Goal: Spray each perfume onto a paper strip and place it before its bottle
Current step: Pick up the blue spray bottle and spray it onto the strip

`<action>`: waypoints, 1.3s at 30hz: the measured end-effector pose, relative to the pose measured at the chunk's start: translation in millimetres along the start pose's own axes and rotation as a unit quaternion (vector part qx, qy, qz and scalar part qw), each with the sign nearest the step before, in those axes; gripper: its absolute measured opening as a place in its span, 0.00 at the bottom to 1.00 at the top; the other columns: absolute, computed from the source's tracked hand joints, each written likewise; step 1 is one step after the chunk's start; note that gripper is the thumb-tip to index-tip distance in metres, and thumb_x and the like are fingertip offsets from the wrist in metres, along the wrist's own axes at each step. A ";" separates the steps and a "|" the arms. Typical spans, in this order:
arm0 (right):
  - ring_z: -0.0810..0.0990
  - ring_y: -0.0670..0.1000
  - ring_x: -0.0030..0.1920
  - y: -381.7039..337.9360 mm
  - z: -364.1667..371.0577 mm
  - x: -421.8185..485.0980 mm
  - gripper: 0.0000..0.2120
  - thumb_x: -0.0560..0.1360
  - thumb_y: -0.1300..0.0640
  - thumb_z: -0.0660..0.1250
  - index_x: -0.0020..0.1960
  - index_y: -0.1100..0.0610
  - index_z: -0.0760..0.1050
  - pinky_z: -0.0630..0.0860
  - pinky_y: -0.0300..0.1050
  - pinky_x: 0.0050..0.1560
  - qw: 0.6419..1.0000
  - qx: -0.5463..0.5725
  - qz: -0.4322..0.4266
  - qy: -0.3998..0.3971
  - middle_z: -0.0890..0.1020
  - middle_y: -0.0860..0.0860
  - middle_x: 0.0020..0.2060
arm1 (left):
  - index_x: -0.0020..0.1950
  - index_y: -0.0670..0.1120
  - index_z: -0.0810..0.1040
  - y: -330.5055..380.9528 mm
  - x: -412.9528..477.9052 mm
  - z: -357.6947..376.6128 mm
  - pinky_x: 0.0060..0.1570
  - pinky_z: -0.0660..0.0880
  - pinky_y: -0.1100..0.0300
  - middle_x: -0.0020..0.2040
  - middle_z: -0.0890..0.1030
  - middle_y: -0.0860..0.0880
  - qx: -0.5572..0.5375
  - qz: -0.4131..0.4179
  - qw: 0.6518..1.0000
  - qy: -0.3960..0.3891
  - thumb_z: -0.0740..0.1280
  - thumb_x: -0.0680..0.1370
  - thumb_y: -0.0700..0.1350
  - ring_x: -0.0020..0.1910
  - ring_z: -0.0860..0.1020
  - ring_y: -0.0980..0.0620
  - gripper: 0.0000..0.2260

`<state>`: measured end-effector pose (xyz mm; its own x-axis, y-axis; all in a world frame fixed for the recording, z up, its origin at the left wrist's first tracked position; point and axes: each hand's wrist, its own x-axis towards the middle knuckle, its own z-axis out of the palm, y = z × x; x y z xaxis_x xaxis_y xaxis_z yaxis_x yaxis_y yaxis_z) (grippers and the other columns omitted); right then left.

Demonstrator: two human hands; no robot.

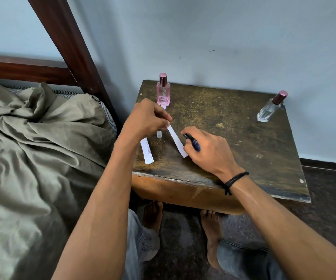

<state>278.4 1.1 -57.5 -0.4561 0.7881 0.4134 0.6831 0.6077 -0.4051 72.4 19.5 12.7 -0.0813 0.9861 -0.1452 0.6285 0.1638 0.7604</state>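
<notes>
the left hand (145,118) pinches a paper strip (176,141), and at its 3 o'clock the right hand (207,150) grips a dark spray bottle (192,141).

Left hand (146,118) pinching white paper strip (176,141) above worn table (243,138); right hand (207,150) gripping dark spray bottle (192,141) beside strip.

light: soft, dim, even | shadows: faint | focus: sharp | edges: wide-angle bending
</notes>
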 end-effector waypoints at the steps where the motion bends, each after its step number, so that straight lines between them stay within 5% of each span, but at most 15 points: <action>1: 0.80 0.56 0.32 0.2 0.4 -0.1 0.13 0.79 0.51 0.58 0.59 0.51 0.77 0.76 0.50 0.27 1.000 -0.002 -0.005 -0.005 0.84 0.48 0.42 | 0.47 0.43 0.87 0.3 0.1 0.6 0.44 0.79 0.70 0.40 0.86 0.49 0.001 -0.001 1.000 -0.003 0.75 0.73 0.35 0.37 0.85 0.57 0.05; 5: 0.79 0.56 0.30 -0.3 1.6 -0.6 0.13 0.79 0.50 0.58 0.59 0.50 0.76 0.74 0.48 0.25 1.000 -0.015 -0.021 -0.019 0.84 0.47 0.40 | 0.47 0.43 0.87 0.0 1.4 1.3 0.48 0.81 0.64 0.40 0.86 0.49 -0.006 -0.001 1.000 -0.004 0.75 0.73 0.35 0.37 0.85 0.56 0.05; 18: 0.77 0.56 0.27 -3.7 -0.6 -1.4 0.12 0.78 0.49 0.58 0.53 0.51 0.78 0.64 0.41 0.23 0.999 -0.039 -0.023 -0.013 0.82 0.47 0.34 | 0.46 0.44 0.87 -0.2 -0.3 -0.4 0.45 0.80 0.66 0.38 0.86 0.50 -0.037 -0.011 0.999 0.006 0.75 0.72 0.35 0.38 0.85 0.56 0.06; 30: 0.78 0.56 0.29 -3.4 -2.0 -0.4 0.11 0.77 0.49 0.58 0.55 0.49 0.77 0.71 0.46 0.24 0.999 -0.035 -0.005 -0.024 0.82 0.47 0.35 | 0.46 0.45 0.88 -0.8 -0.7 -2.8 0.48 0.81 0.65 0.40 0.87 0.50 -0.031 -0.010 0.999 0.012 0.75 0.72 0.35 0.40 0.85 0.56 0.06; 35: 0.77 0.54 0.30 -4.3 -5.8 2.2 0.09 0.76 0.54 0.63 0.55 0.51 0.78 0.72 0.45 0.28 1.000 0.001 0.030 -0.001 0.81 0.47 0.33 | 0.47 0.47 0.88 -1.8 0.2 -6.2 0.43 0.76 0.71 0.40 0.86 0.51 0.021 0.005 0.999 0.025 0.74 0.73 0.37 0.42 0.84 0.60 0.06; 39: 0.73 0.52 0.29 -3.8 -7.6 3.6 0.09 0.76 0.55 0.64 0.56 0.50 0.79 0.71 0.45 0.29 0.998 0.022 0.052 -0.002 0.77 0.46 0.30 | 0.48 0.48 0.88 -2.5 -0.3 -7.4 0.52 0.77 0.64 0.41 0.86 0.52 0.066 0.045 0.996 0.037 0.73 0.75 0.37 0.44 0.83 0.59 0.07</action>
<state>278.5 0.9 -48.3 -0.3861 0.8478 0.3636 0.7020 0.5257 -0.4805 65.2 19.1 15.5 -0.0735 0.9968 -0.0302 0.7310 0.0744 0.6783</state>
